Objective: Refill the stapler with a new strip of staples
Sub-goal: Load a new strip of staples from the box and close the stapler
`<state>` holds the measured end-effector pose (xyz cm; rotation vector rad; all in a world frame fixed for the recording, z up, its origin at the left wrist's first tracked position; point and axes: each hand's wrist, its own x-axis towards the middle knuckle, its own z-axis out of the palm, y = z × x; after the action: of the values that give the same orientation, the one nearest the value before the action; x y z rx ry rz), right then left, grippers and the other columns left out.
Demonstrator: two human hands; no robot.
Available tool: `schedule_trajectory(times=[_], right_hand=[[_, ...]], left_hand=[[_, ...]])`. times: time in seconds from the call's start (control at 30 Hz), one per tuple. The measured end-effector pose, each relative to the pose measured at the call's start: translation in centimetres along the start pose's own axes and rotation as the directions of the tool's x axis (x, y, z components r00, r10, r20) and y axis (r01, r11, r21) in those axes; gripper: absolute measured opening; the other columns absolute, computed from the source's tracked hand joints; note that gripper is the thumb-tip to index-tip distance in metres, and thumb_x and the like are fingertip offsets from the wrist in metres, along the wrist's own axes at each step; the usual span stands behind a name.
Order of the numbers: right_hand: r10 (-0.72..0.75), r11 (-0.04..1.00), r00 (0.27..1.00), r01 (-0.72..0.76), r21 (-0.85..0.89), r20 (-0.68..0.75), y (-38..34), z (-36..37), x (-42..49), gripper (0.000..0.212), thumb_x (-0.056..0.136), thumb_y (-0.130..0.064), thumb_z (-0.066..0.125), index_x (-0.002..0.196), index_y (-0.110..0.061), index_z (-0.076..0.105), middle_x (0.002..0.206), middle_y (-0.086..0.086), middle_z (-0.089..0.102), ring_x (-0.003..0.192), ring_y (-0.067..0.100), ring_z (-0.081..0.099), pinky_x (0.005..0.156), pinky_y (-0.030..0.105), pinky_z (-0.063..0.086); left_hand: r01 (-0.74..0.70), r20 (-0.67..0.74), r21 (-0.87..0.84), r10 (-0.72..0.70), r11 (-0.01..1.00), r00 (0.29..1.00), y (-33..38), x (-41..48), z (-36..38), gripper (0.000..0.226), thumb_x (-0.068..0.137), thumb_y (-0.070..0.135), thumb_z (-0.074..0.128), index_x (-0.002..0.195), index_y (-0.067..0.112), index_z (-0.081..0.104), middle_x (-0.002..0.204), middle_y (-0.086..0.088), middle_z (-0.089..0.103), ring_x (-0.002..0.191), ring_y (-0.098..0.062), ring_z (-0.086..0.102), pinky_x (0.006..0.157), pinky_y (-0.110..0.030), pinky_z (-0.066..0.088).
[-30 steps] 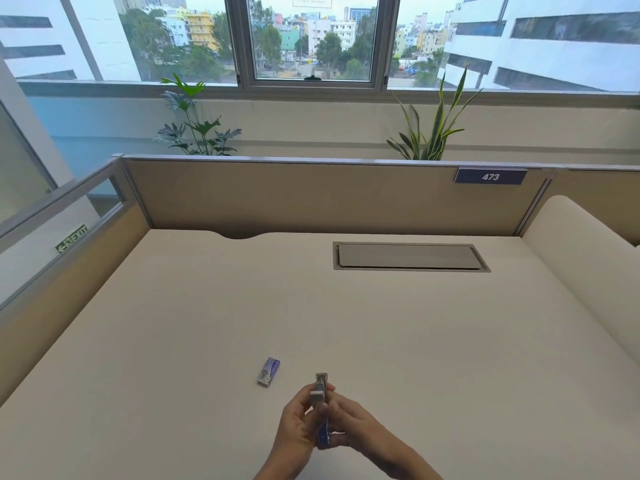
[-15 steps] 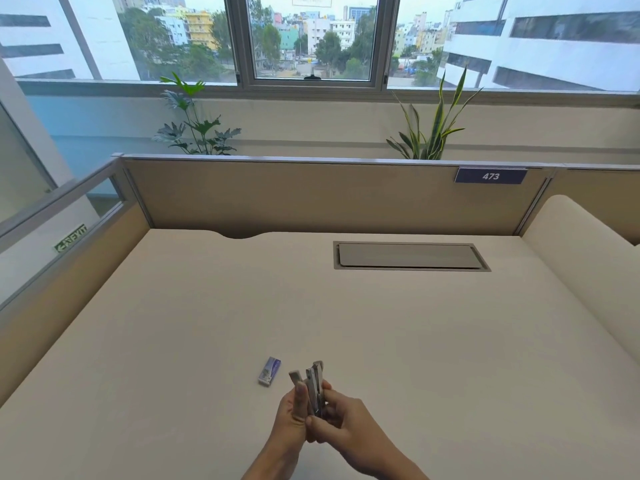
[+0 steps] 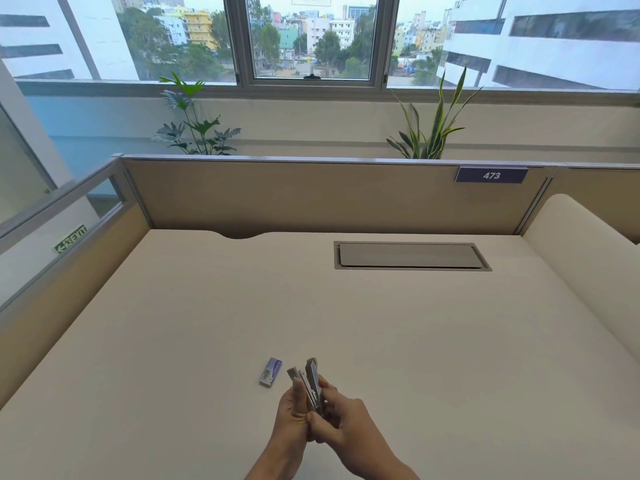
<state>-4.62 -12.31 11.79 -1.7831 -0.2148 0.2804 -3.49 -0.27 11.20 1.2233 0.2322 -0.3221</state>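
We hold the stapler [image 3: 311, 384] upright and splayed open, our left hand [image 3: 292, 415] and right hand [image 3: 341, 422] both clasped round its lower end. The staple box [image 3: 270, 372] lies on the desk [image 3: 415, 341] just left of the grip, long axis running near to far, nearer our left hand, so we judge that hand should fetch the strip

**Bare hands and forearms, nothing worn**

Two hands enter at the bottom centre of the frame: the left hand [image 3: 292, 412] and right hand [image 3: 341, 426]. Both forearms are bare to the frame edge, with no sleeves showing. No rings, watch or bracelets are visible.
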Motion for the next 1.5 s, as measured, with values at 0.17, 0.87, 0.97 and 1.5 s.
schedule_trajectory(times=[0.17,0.87,0.97,1.5], right_hand=[[0.005,1.000,1.000,-0.006,-0.012,-0.026,0.0,-0.1,-0.2,0.029,0.086,-0.030,0.065,0.114,-0.036,0.064,0.081,0.021,0.068,0.066,0.020,0.065,0.074,0.042,0.058],[0.347,0.926,0.917,-0.302,0.226,-0.197,2.4,-1.3,1.0,0.011,0.091,-0.025,0.070,0.098,-0.017,0.070,0.090,-0.001,0.078,0.084,0.009,0.073,0.074,0.024,0.056],[0.384,0.914,0.893,-0.332,0.231,-0.234,2.6,-1.1,1.0,0.016,0.086,-0.028,0.075,0.097,-0.020,0.067,0.091,-0.001,0.075,0.077,0.009,0.074,0.065,0.022,0.055],[0.264,0.949,0.892,-0.173,0.262,-0.368,3.9,-0.2,1.0,0.022,0.085,-0.012,0.076,0.105,-0.020,0.070,0.089,0.007,0.078,0.081,0.023,0.077,0.068,0.030,0.063]], left_hand=[[0.008,0.070,0.070,-0.013,0.997,0.997,0.4,-0.2,-0.1,0.105,0.039,0.094,0.057,0.111,0.019,0.070,0.096,-0.006,0.074,0.077,-0.022,0.064,0.059,-0.027,0.037],[-0.029,-0.100,0.140,0.043,0.990,0.994,0.4,1.7,-0.5,0.015,0.089,0.025,0.065,0.096,0.016,0.075,0.091,-0.015,0.076,0.085,-0.025,0.075,0.065,-0.031,0.060],[-0.060,-0.111,0.164,0.079,0.985,0.991,0.1,2.0,-0.5,0.015,0.090,0.019,0.064,0.099,0.013,0.074,0.086,-0.012,0.076,0.085,-0.025,0.075,0.069,-0.036,0.062],[-0.097,-0.087,0.240,0.121,0.966,0.989,-1.2,2.0,-1.3,0.016,0.083,0.020,0.073,0.099,0.016,0.076,0.090,-0.006,0.077,0.083,-0.030,0.074,0.075,-0.042,0.061]])
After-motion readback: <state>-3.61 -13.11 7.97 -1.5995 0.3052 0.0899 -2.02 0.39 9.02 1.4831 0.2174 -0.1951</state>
